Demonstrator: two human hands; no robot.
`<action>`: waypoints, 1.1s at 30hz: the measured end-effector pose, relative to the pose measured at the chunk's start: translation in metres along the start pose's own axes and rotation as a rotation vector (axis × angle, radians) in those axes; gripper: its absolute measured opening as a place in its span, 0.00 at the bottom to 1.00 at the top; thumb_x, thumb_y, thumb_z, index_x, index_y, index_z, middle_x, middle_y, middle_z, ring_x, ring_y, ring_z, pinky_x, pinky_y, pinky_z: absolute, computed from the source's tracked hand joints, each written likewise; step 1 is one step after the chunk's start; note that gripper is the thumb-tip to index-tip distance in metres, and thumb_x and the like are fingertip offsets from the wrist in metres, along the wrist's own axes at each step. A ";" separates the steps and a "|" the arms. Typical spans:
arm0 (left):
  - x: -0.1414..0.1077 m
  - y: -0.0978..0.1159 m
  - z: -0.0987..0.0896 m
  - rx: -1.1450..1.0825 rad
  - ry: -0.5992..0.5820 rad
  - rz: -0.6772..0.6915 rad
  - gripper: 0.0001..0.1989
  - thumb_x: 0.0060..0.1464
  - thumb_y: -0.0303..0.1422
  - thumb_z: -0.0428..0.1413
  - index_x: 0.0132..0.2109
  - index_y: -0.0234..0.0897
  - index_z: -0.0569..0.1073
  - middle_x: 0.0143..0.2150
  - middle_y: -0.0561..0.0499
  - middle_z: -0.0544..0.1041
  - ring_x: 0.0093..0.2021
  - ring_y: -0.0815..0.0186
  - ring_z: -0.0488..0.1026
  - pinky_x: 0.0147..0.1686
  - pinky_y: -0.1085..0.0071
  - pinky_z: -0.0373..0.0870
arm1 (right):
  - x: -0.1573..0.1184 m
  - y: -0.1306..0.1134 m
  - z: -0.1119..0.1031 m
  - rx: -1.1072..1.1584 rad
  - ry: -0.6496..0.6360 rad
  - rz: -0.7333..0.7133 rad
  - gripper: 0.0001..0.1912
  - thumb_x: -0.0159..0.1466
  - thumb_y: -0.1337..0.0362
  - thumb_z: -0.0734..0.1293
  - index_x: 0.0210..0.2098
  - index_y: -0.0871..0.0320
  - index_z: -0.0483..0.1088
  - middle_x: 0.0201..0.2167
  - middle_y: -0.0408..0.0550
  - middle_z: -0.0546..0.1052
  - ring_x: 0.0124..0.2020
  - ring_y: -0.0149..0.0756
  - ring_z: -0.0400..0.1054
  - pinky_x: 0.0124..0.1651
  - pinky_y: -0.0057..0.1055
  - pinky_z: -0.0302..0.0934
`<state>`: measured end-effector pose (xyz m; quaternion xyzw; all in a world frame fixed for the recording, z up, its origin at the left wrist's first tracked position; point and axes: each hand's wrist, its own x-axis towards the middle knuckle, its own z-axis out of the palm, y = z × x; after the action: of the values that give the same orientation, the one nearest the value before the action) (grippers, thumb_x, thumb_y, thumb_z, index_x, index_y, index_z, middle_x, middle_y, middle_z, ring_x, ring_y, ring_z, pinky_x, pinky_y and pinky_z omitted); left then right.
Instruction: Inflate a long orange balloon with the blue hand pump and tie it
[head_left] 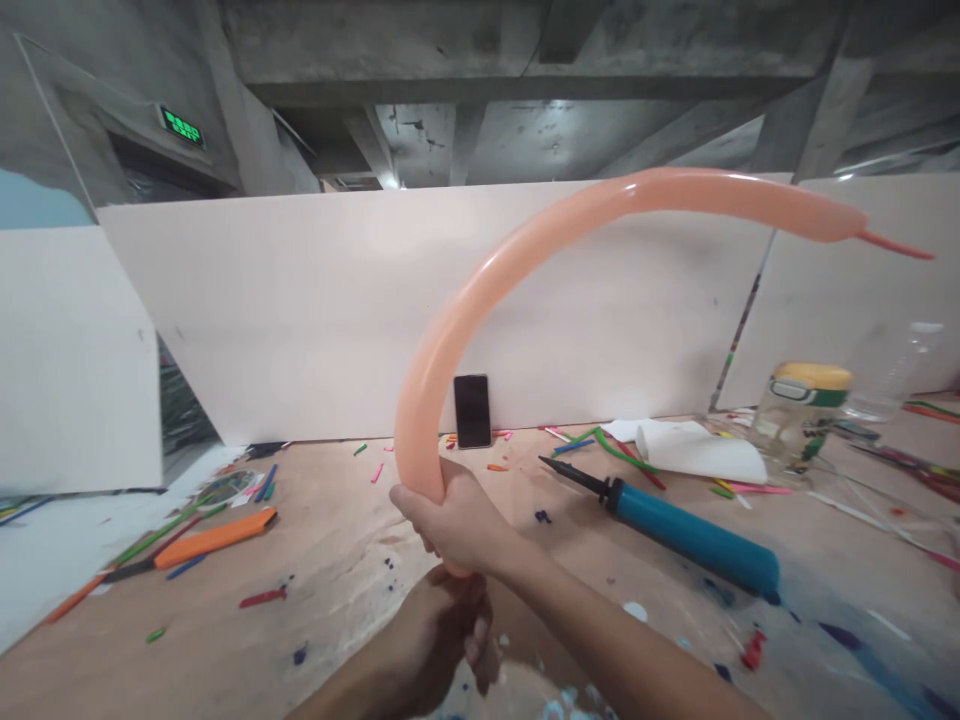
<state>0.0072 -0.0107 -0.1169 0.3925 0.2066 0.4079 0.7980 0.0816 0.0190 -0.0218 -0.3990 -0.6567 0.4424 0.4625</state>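
Observation:
A long peach modelling balloon [637,195] rises from my hands and arches over to the right, ending in a thin uninflated tip. My right hand [465,515] wraps around its lower part, with the thumb across the front. Just below, my left hand [442,625] has its fingers closed at the balloon's bottom end; that end is mostly hidden by the hands. On the table to the right lies a blue hand pump [694,540] with a black nozzle, touched by neither hand.
A dark phone [472,411] leans on the white board [300,320] behind the table. An orange-handled knife [216,538] lies at left. At right stand a yellow-lidded bottle [802,415] and a clear bottle [892,370], near rolled white paper [697,452]. Balloon scraps litter the table.

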 end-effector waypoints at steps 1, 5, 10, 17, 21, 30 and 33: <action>0.000 0.000 0.000 0.006 -0.004 -0.005 0.17 0.49 0.43 0.55 0.24 0.35 0.63 0.11 0.55 0.61 0.10 0.70 0.58 0.11 0.73 0.61 | 0.000 0.000 0.000 0.005 -0.007 0.002 0.11 0.58 0.55 0.63 0.31 0.58 0.63 0.17 0.38 0.62 0.17 0.26 0.58 0.19 0.23 0.54; -0.002 0.003 0.002 0.047 -0.024 -0.031 0.18 0.51 0.45 0.52 0.24 0.34 0.64 0.11 0.55 0.60 0.11 0.69 0.59 0.13 0.72 0.60 | 0.000 -0.004 -0.003 0.027 -0.031 0.025 0.13 0.56 0.54 0.66 0.31 0.58 0.64 0.20 0.40 0.65 0.18 0.27 0.61 0.20 0.24 0.57; -0.008 0.003 0.007 0.075 -0.133 -0.119 0.13 0.50 0.38 0.54 0.25 0.33 0.65 0.16 0.54 0.63 0.16 0.72 0.60 0.20 0.74 0.59 | -0.005 -0.040 -0.026 0.397 0.017 -0.120 0.22 0.54 0.49 0.67 0.40 0.57 0.62 0.28 0.45 0.72 0.27 0.33 0.68 0.29 0.30 0.64; -0.012 0.005 0.003 0.255 -0.138 -0.278 0.15 0.50 0.42 0.54 0.26 0.35 0.65 0.16 0.55 0.65 0.16 0.74 0.59 0.18 0.76 0.48 | -0.015 -0.068 -0.049 0.577 0.188 -0.252 0.18 0.57 0.47 0.64 0.37 0.54 0.60 0.21 0.38 0.64 0.18 0.28 0.62 0.22 0.27 0.60; -0.013 0.007 -0.001 0.334 -0.105 -0.327 0.16 0.50 0.43 0.54 0.27 0.35 0.65 0.18 0.54 0.66 0.17 0.74 0.59 0.18 0.76 0.46 | -0.010 -0.059 -0.044 0.635 0.154 -0.221 0.16 0.57 0.50 0.66 0.32 0.55 0.61 0.19 0.37 0.63 0.16 0.26 0.59 0.19 0.25 0.56; -0.015 0.018 0.009 0.372 -0.128 -0.340 0.18 0.46 0.46 0.56 0.27 0.34 0.64 0.19 0.55 0.66 0.19 0.74 0.60 0.22 0.76 0.50 | -0.010 -0.062 -0.042 0.677 0.125 -0.214 0.18 0.58 0.52 0.66 0.25 0.56 0.56 0.18 0.35 0.60 0.14 0.24 0.57 0.18 0.25 0.53; -0.015 0.016 0.008 0.357 -0.131 -0.336 0.19 0.46 0.47 0.56 0.27 0.35 0.64 0.19 0.55 0.65 0.19 0.74 0.60 0.22 0.75 0.51 | -0.010 -0.063 -0.042 0.682 0.135 -0.212 0.19 0.59 0.52 0.66 0.25 0.56 0.55 0.17 0.35 0.60 0.14 0.24 0.57 0.18 0.25 0.52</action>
<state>-0.0041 -0.0208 -0.0985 0.5130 0.2854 0.2004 0.7843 0.1173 0.0007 0.0428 -0.1796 -0.4771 0.5584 0.6545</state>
